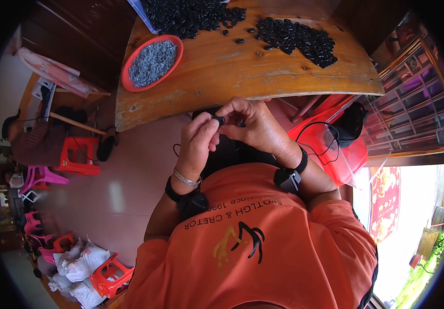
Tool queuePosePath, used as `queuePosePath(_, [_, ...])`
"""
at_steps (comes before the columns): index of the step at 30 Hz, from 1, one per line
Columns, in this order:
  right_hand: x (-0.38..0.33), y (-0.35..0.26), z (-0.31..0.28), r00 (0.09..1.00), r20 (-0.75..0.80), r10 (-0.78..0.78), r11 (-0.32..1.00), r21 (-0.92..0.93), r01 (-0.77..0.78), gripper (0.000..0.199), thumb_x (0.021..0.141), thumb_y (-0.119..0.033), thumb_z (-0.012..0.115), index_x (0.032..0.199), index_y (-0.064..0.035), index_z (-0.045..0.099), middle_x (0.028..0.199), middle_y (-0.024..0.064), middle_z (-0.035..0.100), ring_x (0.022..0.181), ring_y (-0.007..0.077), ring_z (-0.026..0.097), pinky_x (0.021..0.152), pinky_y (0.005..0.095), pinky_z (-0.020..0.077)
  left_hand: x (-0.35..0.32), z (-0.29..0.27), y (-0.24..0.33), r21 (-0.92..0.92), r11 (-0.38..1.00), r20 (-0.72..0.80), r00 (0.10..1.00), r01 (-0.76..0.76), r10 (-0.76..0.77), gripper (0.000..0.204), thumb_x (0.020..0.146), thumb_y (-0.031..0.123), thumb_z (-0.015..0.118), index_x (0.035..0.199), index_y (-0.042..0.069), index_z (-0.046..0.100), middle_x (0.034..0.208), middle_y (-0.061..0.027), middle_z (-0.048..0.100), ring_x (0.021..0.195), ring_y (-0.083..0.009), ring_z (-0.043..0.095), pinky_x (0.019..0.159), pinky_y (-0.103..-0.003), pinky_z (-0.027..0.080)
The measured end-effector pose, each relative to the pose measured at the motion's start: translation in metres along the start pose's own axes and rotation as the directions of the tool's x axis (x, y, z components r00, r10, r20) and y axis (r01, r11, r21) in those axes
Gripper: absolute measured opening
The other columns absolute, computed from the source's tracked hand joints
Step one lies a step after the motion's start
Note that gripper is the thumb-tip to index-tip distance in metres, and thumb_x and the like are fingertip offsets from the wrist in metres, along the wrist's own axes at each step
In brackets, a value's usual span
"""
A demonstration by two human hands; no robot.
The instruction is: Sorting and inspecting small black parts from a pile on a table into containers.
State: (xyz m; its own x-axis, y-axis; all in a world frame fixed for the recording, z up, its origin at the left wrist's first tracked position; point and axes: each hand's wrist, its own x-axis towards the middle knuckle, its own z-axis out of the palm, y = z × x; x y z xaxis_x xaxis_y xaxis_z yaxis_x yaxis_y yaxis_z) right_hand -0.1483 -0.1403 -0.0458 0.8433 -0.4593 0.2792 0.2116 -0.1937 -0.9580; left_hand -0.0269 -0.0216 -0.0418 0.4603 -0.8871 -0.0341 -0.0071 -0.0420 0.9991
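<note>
My left hand (197,139) and right hand (253,126) were both pinched narrow around one small black piece (219,120), held between them just off the table's (217,67) near edge. That piece looked mid-work. Beyond lay a red bowl (179,51) of thin grey pieces, a larger black heap (186,18) and a smaller one (299,41) to the right — plenty remained, I judged, though which heap was finished I couldn't tell. My orange shirt (283,247) bore lettering and a logo; a red banner (384,201) carried markings — too small to read.
</note>
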Motion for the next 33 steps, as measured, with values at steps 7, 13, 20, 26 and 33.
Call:
queuePosePath(7, [-0.001, -0.004, 0.001, 0.998, 0.001, -0.064, 0.981, -0.186, 0.063, 0.02, 0.074, 0.001, 0.068, 0.093, 0.0009, 0.061, 0.076, 0.0084, 0.063, 0.067, 0.0126, 0.061, 0.057, 0.0258, 0.0484, 0.003, 0.003, -0.015, -0.065, 0.998, 0.01, 1.0, 0.027, -0.027, 0.022, 0.091, 0.022, 0.05, 0.078, 0.004, 0.053, 0.058, 0.0018, 0.047, 0.047, -0.004, 0.039, 0.041, -0.019, 0.031])
queuePosePath(13, [0.004, 0.0, 0.007, 0.956, -0.009, -0.293, 0.848, -0.465, 0.256, 0.024, 0.068, -0.007, 0.07, 0.09, -0.0018, 0.062, 0.085, 0.015, 0.062, 0.078, 0.0338, 0.062, 0.069, 0.0386, 0.0505, 0.006, 0.005, -0.019, -0.109, 0.993, -0.039, 0.998, 0.037, -0.041, 0.02, 0.092, 0.02, 0.048, 0.078, 0.008, 0.053, 0.059, 0.0029, 0.047, 0.047, -0.0035, 0.04, 0.041, -0.017, 0.03])
queuePosePath(20, [0.008, -0.003, 0.004, 0.932, 0.093, -0.35, 0.751, -0.567, 0.338, 0.023, 0.069, -0.007, 0.07, 0.09, -0.003, 0.063, 0.083, 0.0114, 0.062, 0.079, 0.0299, 0.061, 0.069, 0.0365, 0.0498, 0.006, 0.001, -0.024, -0.136, 0.988, -0.057, 0.995, 0.076, -0.084, 0.026, 0.093, 0.023, 0.046, 0.075, 0.007, 0.053, 0.056, 0.001, 0.048, 0.046, -0.0055, 0.044, 0.042, -0.018, 0.031])
queuePosePath(26, [0.011, 0.001, 0.002, 0.94, 0.138, -0.311, 0.762, -0.556, 0.333, 0.02, 0.07, -0.009, 0.067, 0.088, -0.0023, 0.062, 0.082, 0.0132, 0.062, 0.08, 0.0312, 0.06, 0.072, 0.038, 0.0494, 0.009, 0.002, -0.025, -0.09, 0.995, -0.082, 0.996, 0.031, -0.039, 0.031, 0.092, 0.026, 0.049, 0.072, 0.003, 0.056, 0.054, 0.001, 0.048, 0.045, -0.006, 0.042, 0.042, -0.02, 0.032])
queuePosePath(33, [0.022, 0.007, 0.004, 0.937, 0.114, -0.332, 0.758, -0.559, 0.336, 0.018, 0.069, -0.008, 0.068, 0.085, -0.0025, 0.062, 0.082, 0.0135, 0.062, 0.078, 0.0312, 0.061, 0.069, 0.0373, 0.0495, 0.013, -0.002, -0.016, -0.087, 0.996, -0.095, 0.994, 0.037, -0.045, 0.029, 0.093, 0.023, 0.046, 0.07, 0.006, 0.053, 0.054, 0.0009, 0.047, 0.045, -0.0061, 0.043, 0.042, -0.019, 0.03])
